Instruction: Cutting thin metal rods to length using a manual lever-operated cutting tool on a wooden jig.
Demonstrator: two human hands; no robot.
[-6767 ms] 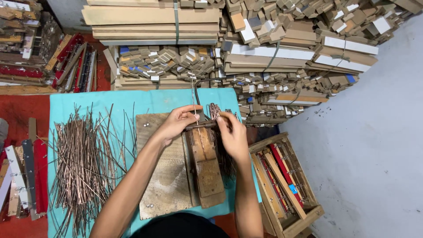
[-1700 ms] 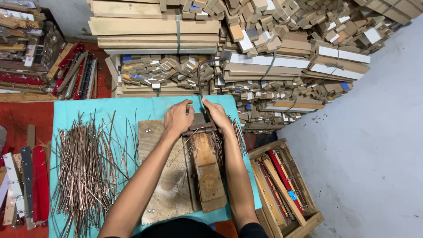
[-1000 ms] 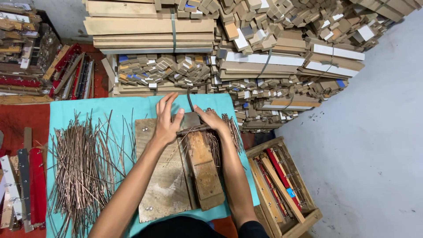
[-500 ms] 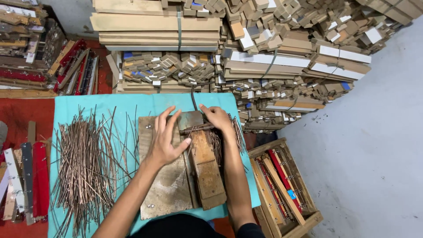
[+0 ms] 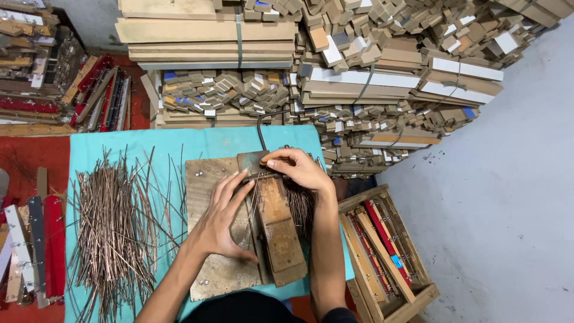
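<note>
Stacked wood offcuts back a turquoise-covered table [image 5: 149, 146] where the left hand [image 5: 222, 215] lies open, flat on thin metal rods [image 5: 254, 200] fed into a wooden jig [image 5: 278, 230], the right hand [image 5: 297, 169] curled gripping its metal head [image 5: 254, 161], while a large unprocessed rod pile [image 5: 116, 224] waits at left.

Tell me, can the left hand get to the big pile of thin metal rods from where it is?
Probably yes. The left hand lies flat on the wooden board, and the pile of rods sits just beside it on the teal table, with nothing between them.
</note>
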